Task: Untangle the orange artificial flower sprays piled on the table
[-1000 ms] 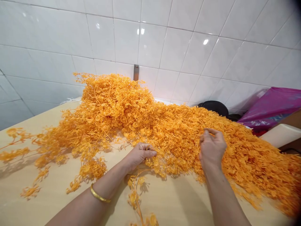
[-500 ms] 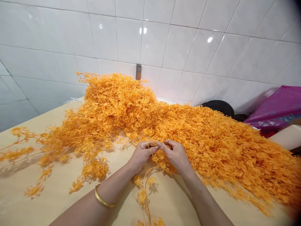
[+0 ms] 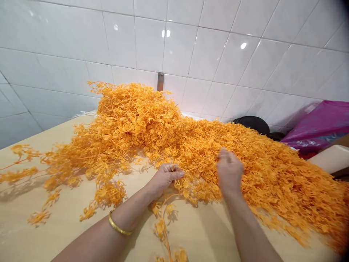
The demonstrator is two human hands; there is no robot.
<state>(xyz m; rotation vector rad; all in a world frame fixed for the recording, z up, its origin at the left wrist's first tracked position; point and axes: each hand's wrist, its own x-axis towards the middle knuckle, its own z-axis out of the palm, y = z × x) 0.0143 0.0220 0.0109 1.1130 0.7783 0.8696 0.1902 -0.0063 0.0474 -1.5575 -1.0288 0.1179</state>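
Observation:
My left hand [image 3: 166,178] is closed in a pinch on the thin stem of an orange artificial flower sprig, just above the table. A loose sprig [image 3: 161,227] with small blossoms trails below that hand towards the front edge. To the right, my right hand [image 3: 230,171] is raised in front of the big pile of orange artificial flowers [image 3: 272,171]. Its fingers are curled together and blurred by motion; whatever they may hold does not show. The two hands are apart.
A taller bunch of the same flowers [image 3: 133,112] stands at the back left, with sprigs spread over the tan table [image 3: 89,236]. Behind rises a white tiled wall [image 3: 180,47] with a metal bracket [image 3: 160,82]. Black round objects [image 3: 252,124] and a purple bag [image 3: 321,123] lie at the right.
My right hand was off to the right, met my left hand at the stem, and is now pulled away to the right again. My left hand keeps its pinch.

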